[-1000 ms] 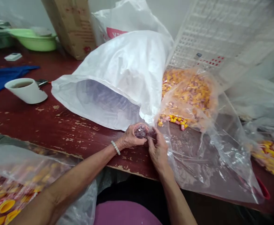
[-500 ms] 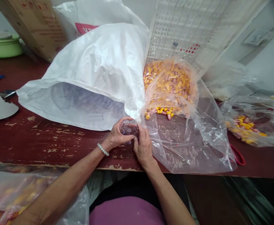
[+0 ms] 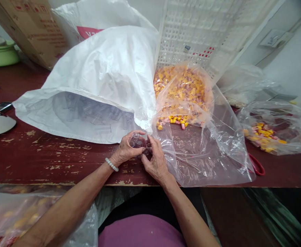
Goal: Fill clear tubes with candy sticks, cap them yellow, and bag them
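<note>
Head view — your left hand (image 3: 124, 151) is curled around a bunch of small clear plastic vials (image 3: 135, 139), and your right hand (image 3: 157, 161) pinches at them, near the edge of the worn dark-red table (image 3: 37, 154). Slick tubes in a loose bundle — one could slip and roll off.

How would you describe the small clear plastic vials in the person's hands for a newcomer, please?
Find the big white woven sack lying open on the dark red table. At its mouth's right end, the left hand and right hand meet around small clear plastic vials. Unlike the yellow and pink caps nearby, they are colourless.
</note>
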### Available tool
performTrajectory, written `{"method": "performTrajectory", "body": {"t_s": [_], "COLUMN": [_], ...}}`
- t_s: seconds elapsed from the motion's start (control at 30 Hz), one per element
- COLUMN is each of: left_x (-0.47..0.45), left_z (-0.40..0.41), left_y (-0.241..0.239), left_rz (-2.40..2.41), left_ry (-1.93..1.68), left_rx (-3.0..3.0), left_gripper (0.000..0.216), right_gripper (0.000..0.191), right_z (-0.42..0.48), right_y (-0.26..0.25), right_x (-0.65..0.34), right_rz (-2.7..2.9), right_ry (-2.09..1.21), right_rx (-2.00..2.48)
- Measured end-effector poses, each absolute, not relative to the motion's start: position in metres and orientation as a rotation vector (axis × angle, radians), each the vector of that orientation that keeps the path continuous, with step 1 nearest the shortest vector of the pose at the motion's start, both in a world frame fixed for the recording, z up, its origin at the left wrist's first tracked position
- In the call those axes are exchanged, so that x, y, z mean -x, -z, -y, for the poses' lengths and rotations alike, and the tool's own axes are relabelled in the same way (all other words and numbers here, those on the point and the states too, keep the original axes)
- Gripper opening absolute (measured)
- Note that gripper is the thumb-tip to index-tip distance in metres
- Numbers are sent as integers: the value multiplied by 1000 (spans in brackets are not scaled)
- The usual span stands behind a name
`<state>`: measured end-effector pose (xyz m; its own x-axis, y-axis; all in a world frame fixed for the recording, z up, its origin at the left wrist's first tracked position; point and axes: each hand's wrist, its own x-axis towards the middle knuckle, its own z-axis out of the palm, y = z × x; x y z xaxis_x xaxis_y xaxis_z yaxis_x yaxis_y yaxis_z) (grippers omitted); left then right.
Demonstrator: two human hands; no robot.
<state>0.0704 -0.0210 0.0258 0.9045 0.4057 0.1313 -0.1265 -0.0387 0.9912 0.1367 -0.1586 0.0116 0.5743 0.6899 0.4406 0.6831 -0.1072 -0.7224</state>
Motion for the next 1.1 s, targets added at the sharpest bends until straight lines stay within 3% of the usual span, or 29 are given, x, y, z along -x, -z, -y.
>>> {"method": "performTrajectory", "body": {"t_s": [0.13, 0.33, 0.63, 1.1], "left_x": [-69, -71, -72, -70], "left_z": [19, 17, 18, 20], "left_y": [-29, -23, -26, -24], "left_rz": [-213, -181, -238, -212], "left_ry": [-434, -430, -417, -463], "left_rx": [-1622, -1498, -1593, -1659], "left_gripper": [55, 88, 47, 49], "right_gripper": [71, 65, 92, 100], "right_z": [152, 138, 144, 148], "right_y": [-2, 6, 1, -2], "right_x": [-139, -136, -121, -121], "right_rz": [1088, 974, 1147, 1186], "right_ry": [-32, 55, 168, 100], "right_rx": [1837, 1864, 2064, 2087]}}
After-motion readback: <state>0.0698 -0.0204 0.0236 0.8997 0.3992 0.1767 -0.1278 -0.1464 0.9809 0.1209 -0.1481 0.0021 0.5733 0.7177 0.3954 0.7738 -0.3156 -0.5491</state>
